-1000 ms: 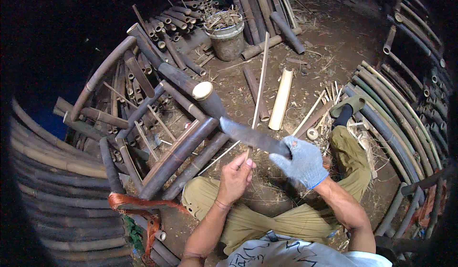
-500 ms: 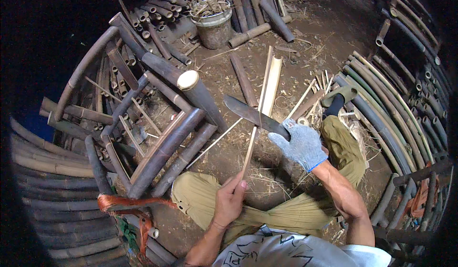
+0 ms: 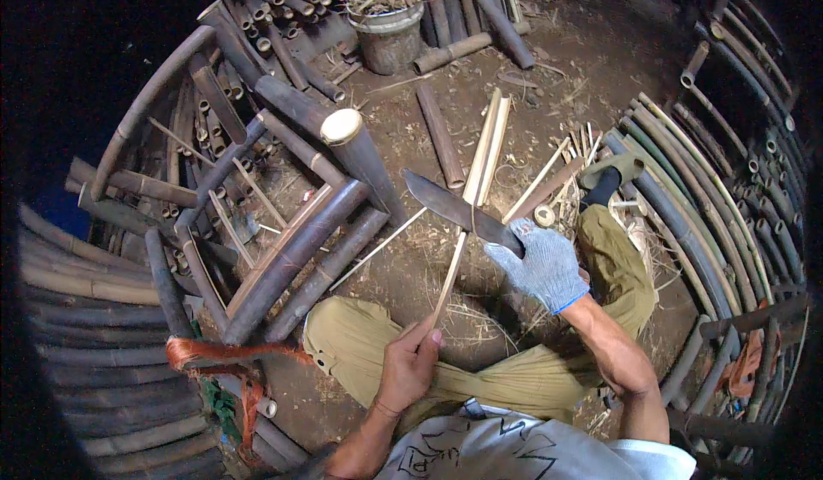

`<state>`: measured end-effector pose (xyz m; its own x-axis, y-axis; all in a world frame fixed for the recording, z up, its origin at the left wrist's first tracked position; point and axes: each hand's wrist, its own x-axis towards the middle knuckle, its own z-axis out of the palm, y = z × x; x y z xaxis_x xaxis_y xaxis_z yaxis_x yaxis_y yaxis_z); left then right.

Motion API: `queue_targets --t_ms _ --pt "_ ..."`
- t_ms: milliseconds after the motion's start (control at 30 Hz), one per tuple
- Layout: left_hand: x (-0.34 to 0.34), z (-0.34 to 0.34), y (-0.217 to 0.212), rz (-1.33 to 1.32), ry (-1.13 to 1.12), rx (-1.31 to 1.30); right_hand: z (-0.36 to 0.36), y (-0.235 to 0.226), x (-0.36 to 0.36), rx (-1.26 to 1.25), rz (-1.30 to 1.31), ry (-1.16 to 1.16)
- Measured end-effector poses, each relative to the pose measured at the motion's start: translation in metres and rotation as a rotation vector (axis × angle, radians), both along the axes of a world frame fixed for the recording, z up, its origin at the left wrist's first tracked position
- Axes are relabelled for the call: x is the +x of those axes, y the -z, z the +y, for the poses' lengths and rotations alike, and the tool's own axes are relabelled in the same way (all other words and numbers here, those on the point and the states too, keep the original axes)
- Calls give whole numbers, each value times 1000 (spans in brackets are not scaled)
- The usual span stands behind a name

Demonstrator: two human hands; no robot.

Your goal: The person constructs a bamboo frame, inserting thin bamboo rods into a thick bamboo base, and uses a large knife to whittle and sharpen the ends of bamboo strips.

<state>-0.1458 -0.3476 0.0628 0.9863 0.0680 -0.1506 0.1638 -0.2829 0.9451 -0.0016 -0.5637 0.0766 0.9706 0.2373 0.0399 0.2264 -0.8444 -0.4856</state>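
My right hand (image 3: 544, 266), in a grey knitted glove, grips the handle of a broad dark knife (image 3: 446, 208) whose blade points up and left. The blade is set into a long pale bamboo strip (image 3: 470, 201), splitting it into two halves that spread apart beyond the knife. My bare left hand (image 3: 410, 365) pinches the near end of that strip just above my left knee. I sit on the dirt floor in olive trousers, right leg stretched toward the right.
Thick dark bamboo poles (image 3: 296, 253) lie stacked at the left, one with a pale cut end (image 3: 341, 125). More poles curve along the right side (image 3: 686, 214). A grey bucket (image 3: 390, 26) with scraps stands at the top. Thin splints litter the ground (image 3: 570, 150). An orange strap (image 3: 214, 356) binds poles near my left.
The strip has slid toward me and now runs from my left hand up through the blade. My left hand went from open near the knife to pinching the strip's near end lower down.
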Motion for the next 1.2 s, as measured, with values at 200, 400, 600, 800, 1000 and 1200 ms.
queue_targets --t_ms 200,400,600,800,1000,1200 --pt "-4 4 -7 -34 59 88 -4 5 1 47 -74 -21" --pt "-53 15 6 -120 152 181 -70 4 66 -33 -167 193" --pt "-64 29 9 -81 150 197 -69 -6 73 -139 -153 121" --pt "-60 39 10 -67 108 187 -58 3 49 -45 -120 -41" --pt "-56 40 10 51 101 92 -108 12 87 98 -95 305" --pt "26 2 -6 139 52 -373 -49 -7 13 210 -168 141"
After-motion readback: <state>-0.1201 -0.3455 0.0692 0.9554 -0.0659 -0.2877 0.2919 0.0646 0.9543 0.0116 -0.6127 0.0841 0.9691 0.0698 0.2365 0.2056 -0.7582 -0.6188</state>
